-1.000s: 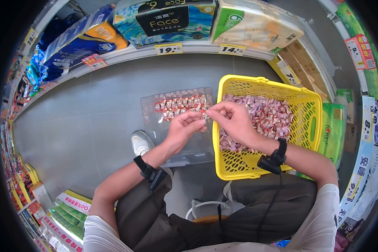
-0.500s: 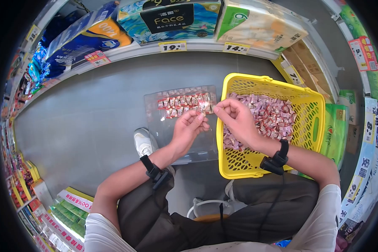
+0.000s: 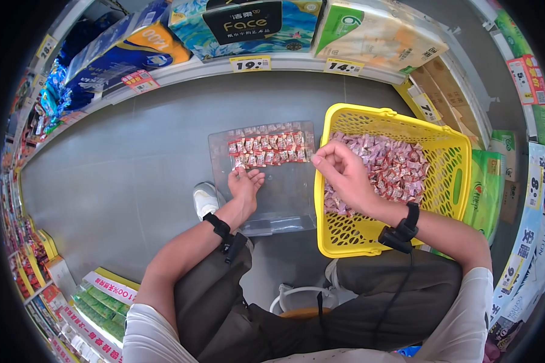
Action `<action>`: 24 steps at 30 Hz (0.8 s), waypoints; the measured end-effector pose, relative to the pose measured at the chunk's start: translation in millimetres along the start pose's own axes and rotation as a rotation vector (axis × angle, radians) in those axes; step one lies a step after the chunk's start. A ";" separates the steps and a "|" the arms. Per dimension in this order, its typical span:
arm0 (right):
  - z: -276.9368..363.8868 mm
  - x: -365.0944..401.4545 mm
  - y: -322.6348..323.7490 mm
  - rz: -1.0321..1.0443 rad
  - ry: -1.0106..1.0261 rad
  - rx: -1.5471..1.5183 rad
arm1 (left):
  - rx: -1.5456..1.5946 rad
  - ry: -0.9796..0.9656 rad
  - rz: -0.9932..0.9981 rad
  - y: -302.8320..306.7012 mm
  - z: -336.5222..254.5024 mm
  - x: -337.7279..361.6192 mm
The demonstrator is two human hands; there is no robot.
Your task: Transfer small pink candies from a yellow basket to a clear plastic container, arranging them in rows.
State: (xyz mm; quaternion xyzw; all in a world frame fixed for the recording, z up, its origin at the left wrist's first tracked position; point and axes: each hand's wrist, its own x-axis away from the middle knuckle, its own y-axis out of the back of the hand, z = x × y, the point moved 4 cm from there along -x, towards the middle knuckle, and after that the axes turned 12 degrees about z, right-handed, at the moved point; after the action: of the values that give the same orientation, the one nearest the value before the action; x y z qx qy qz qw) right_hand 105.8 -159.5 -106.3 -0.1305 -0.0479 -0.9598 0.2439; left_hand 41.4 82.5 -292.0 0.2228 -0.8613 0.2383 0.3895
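Observation:
Rows of small red-and-white wrapped candies (image 3: 266, 149) lie in the upper part of a clear plastic tray (image 3: 278, 206). My left hand (image 3: 244, 184) is palm up at the tray's left side, its fingers apart and their tips by the left end of the lower row. Over the left rim of a yellow basket (image 3: 322, 236) is my right hand (image 3: 345, 172), its thumb and forefinger brought together; whatever is between them is too small to make out. Pink and red wrapped candies (image 3: 399, 169) are heaped in the basket.
Packs of tissue (image 3: 254, 27) stand on the shelf beyond the grey floor (image 3: 115, 175). Green packs (image 3: 481, 187) are right of the basket. A shoe (image 3: 206, 199) is left of the tray, and a stool (image 3: 303, 299) shows between the legs.
My left hand has moved left and slightly down, away from my right hand, and its fingers have opened. The lower candy row now reaches further right. My right hand has barely moved.

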 end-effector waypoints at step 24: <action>-52.0 10.9 51.5 -0.161 -0.307 -0.187 | -0.013 0.041 -0.012 11.4 3.6 -0.8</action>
State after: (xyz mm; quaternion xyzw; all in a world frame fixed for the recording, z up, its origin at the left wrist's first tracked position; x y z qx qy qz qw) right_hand 109.4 -217.6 -151.8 -0.2932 -0.0056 -0.9453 0.1429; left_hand 33.3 89.5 -297.4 0.2207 -0.8532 0.2348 0.4100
